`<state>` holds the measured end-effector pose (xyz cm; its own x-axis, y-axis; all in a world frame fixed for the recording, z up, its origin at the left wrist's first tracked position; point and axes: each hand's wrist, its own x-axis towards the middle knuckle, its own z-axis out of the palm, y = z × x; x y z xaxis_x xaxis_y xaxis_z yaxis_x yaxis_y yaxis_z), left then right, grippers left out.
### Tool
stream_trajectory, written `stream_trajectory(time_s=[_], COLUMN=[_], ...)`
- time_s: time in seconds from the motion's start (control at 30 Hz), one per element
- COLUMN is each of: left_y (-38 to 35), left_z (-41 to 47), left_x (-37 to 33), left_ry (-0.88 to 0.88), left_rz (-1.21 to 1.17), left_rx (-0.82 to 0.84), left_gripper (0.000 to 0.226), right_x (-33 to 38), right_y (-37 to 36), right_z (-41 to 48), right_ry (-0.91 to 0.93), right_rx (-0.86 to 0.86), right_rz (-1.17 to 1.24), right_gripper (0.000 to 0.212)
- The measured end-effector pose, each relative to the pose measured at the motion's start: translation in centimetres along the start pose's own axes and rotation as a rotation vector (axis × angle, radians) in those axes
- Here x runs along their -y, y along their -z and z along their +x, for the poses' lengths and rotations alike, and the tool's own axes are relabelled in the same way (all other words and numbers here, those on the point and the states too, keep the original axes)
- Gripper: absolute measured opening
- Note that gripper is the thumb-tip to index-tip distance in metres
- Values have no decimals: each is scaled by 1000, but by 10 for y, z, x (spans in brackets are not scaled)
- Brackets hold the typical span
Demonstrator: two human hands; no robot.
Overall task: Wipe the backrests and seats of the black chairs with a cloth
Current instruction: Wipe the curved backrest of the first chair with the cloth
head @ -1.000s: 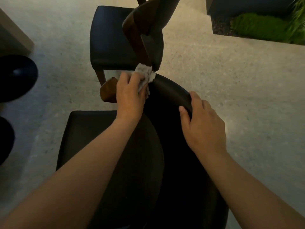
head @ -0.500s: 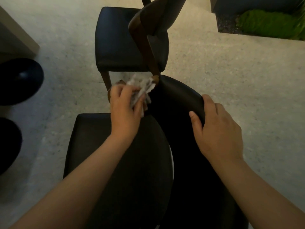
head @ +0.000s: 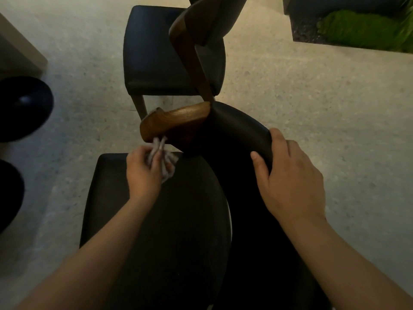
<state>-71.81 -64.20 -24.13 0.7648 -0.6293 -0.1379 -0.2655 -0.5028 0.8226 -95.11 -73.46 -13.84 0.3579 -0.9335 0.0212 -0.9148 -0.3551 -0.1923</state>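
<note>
**Two hands at work: cloth (head: pixel 167 167) at seat (head: pixel 111 198) edge, backrest (head: pixel 239 130) held**

The cloth, pale & crumpled, is bunched in the left hand (head: pixel 143 173). That grip is clamped on it, w/ fingers curled round the wad, and a twisted tail of fabric sticks up past the knuckles. Cloth & hand are seen at the far edge of the black seat, at the end where that edge runs under the backrest. They sit just below the wooden end piece (head: pixel 176 121) of the backrest. Whether the cloth is pressed on the seat, on the wood or on neither can't be told.

The right hand (head: pixel 290 175) is laid over the top rim of the black backrest, well apart from the cloth. Its thumb lies on the inner face & its fingers are wrapped over to the outer side, so this grip is closed on the backrest.

A far chair (head: pixel 156 52), also black-seated w/ a wood-framed back, stands just beyond on the floor (head: pixel 312 97). Its wooden post comes down close to the near backrest; contact can't be judged. The floor is pale & speckled.

At the floor's left edge 2 round black bases (head: pixel 24 108) are partly in view. In the far right corner a dark planter (head: pixel 299 34) w/ green moss (head: pixel 357 30) is seen.
</note>
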Motion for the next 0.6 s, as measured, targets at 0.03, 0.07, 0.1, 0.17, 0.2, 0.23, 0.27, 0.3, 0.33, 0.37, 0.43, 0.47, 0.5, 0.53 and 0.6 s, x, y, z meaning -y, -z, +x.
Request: stream_trajectory(time_s=[0.03,0.07,0.1,0.17,0.2,0.23,0.27,0.3,0.33,0.37,0.43,0.47,0.5,0.53,0.6], left_y=[-3,-7,-14,-30,-39,-48,-54,-58,-62,-65,-68,-70,-71,-71,-72], left_z=[-5,-8,-8,-2,4,8,11,11,9,5,-5,-12,-17,-20,-18], left_x=[-16,-33,-46,-58,-55,-51,-46,-40,-36,-30,-19,-15,-12,-10,-9], left_ry=[-85,-177,-268,-415,-458,-483,-494,-502,-505,-492,-415,-352,-286,-240,-210], left_rz=[-57,-90,-93,-5,70,126,151,159,165,163,118,57,-16,-78,-115], left_rx=[-97,-182,-225,-179,-162,-175,-205,-234,-249,-229,-91,-3,61,90,84], left_gripper=[10,12,16,24,28,32,34,35,35,36,37,39,40,40,40], right_x=[0,1,1,1,1,0,1,0,0,-1,-1,-1,-1,-1,-2], right_y=[0,1,1,1,1,1,0,-1,-2,-2,-3,-3,-2,-3,-4], right_z=[0,0,-1,-1,-1,-1,-1,-2,-2,-2,-1,-1,-1,-2,-1], right_ry=[1,0,-1,-1,1,3,5,6,8,10,10,8,7,7,8], right_rx=[-2,-4,-3,-2,-4,-5,-6,-9,-15,-20,-22,-23,-21,-17,-19], right_rz=[-1,-1,2,7,7,8,7,1,-7,-14,-17,-17,-17,-19,-21], right_gripper=[56,56,56,57,57,57,57,57,57,56,56,56,57,57,57])
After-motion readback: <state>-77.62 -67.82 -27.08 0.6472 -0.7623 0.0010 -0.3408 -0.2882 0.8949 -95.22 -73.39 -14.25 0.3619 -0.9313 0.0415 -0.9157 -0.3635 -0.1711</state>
